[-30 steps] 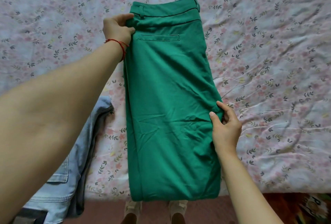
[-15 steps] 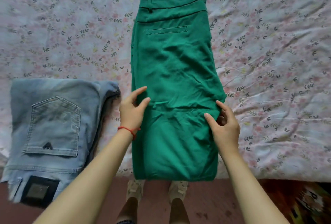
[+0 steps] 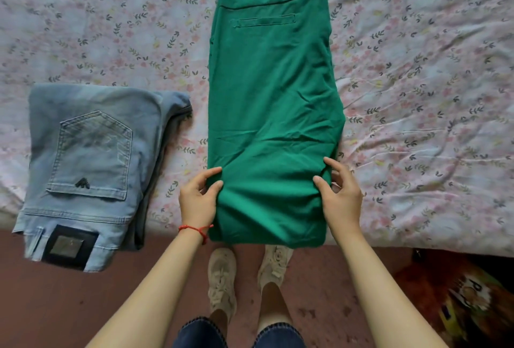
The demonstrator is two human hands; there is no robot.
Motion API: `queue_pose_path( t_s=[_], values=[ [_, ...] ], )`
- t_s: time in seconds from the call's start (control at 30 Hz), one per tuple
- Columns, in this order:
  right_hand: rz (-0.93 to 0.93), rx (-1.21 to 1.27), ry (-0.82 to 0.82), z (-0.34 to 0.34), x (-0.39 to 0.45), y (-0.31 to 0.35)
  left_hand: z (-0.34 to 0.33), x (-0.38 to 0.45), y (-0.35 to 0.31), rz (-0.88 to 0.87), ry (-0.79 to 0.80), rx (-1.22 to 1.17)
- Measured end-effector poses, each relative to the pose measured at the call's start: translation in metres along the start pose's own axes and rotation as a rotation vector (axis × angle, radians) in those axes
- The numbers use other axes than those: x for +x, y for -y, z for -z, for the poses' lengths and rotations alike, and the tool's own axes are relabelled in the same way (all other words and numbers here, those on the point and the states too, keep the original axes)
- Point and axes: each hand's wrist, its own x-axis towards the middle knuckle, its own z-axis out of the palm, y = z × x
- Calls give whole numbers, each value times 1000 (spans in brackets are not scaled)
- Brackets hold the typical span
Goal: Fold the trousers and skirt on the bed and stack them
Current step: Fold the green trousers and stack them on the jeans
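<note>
Now your left hand (image 3: 198, 199) has come down from the waistband, so both it and your right hand (image 3: 340, 194) pinch the green trousers (image 3: 274, 102) at mid-length edges, ready to fold them over.

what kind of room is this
Most likely a bedroom at home: a bed with a wrinkled pink floral sheet, green trousers gripped by the left hand and right hand, and folded light blue jeans beside them.
</note>
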Motion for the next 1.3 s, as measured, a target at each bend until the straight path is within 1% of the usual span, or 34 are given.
queue_pose_path(
  t_s=[0.17,0.3,0.37,0.5,0.6,0.67,0.73,0.8,0.9,1.03,1.13,1.3],
  values=[
    [-63,90,-1,-1,-17,-10,-4,-9,5,43,19,-13],
    [-90,34,21,0,-39,-21,2,-34,15,5,136,48],
    [-85,-8,20,0,-50,-27,7,-44,18,12,159,46],
    [-75,-40,-9,-1,-68,-37,19,-49,22,27,106,21],
    [-73,-134,-78,-2,-79,-41,24,-50,27,23,74,59],
    [1,-194,-152,-3,-83,-42,26,-51,29,-23,37,84],
    [71,-195,-193,-4,-81,-42,28,-50,31,-84,8,93],
    [51,-144,-163,-5,-77,-41,29,-50,31,-88,34,68],
    [6,-68,-50,-6,-69,-38,27,-52,32,-72,139,92],
    [80,-82,69,-11,-72,-37,24,-53,33,-147,314,158],
    [80,-87,101,-12,-83,-43,27,-57,40,-105,348,137],
    [-25,-39,226,-16,-116,-65,38,-69,58,-45,437,97]
  ],
)
